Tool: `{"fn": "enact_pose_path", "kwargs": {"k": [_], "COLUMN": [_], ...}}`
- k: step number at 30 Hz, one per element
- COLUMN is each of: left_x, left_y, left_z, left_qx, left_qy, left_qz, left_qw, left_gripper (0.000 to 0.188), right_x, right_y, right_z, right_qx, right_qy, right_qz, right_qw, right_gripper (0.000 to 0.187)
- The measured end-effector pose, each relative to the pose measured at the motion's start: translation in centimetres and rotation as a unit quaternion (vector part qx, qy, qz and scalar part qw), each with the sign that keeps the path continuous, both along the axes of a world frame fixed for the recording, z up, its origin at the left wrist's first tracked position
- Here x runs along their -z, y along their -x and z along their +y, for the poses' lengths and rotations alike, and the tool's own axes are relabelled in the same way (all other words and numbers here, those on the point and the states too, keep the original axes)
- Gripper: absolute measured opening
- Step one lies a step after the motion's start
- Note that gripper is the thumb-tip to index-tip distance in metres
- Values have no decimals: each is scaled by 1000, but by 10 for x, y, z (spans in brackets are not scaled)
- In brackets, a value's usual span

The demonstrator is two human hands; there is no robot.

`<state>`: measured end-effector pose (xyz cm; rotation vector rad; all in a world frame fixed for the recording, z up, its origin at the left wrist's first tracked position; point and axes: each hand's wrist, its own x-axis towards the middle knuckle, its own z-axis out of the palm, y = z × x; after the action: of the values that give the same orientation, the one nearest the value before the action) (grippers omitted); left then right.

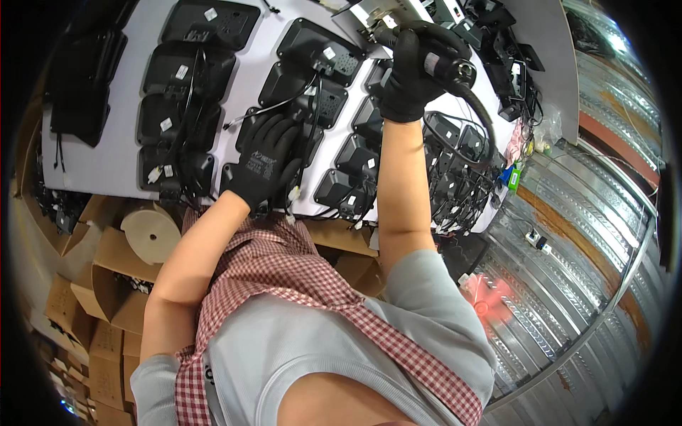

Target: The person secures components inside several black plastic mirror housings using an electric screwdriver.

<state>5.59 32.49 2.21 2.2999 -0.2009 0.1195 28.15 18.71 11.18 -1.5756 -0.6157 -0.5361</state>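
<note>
My right hand (406, 89), in a black glove, is wrapped round a dark cylindrical power tool, apparently an electric screwdriver (449, 69). A thick black cord loops down from its end. The tool lies nearly level, its front pointing left beside a metal fixture (387, 11) at the table's far edge. My left hand (261, 160), also gloved in black, lies flat with fingers extended over the near part of the middle row of black plastic housings (312, 51). Its palm hides the housing beneath. Thin black cables (313, 113) run past its fingers.
More black housings (188, 67) line the white table (128, 160) at left. Smaller black units (355, 157) and tangled cables (455, 202) lie at right. Cardboard boxes (117, 284) and a white roll (152, 236) stand below the table. A red fan (483, 307) is at lower right.
</note>
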Motion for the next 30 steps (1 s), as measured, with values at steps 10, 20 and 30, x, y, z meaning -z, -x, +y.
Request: {"fn": "enact_pose_path", "kwargs": {"k": [10, 20, 30], "left_x": [15, 60, 26], "left_y": [23, 46, 34], "left_z": [-21, -44, -26], "left_qx": [-33, -12, -58], "left_qy": [30, 136, 440], "left_qz": [-39, 66, 110], "left_qw": [998, 988, 889], "left_gripper": [51, 43, 41], "right_x": [-26, 29, 39], "right_y": [154, 218, 216], "right_z": [30, 53, 85], "right_qx": [-198, -201, -251], "right_qy": [-107, -38, 80], "right_qz": [268, 308, 87], "right_qw": [937, 929, 961], "right_gripper": [31, 34, 37]}}
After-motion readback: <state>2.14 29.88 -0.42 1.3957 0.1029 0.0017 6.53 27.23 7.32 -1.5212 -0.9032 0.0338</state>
